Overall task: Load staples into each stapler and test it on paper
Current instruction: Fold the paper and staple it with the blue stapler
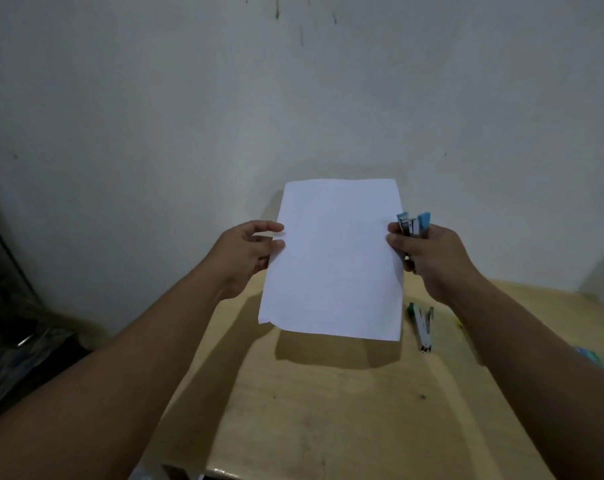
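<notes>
A white sheet of paper is held up above the wooden table, tilted away from me. My left hand pinches its left edge. My right hand grips a light blue stapler at the paper's right edge, the stapler's jaws pointing up. A second stapler, green and white, lies opened out flat on the table below my right hand.
A pale wall stands close behind the table. Small blue and green items lie at the table's right edge, partly hidden by my right forearm. Dark clutter sits on the floor to the left.
</notes>
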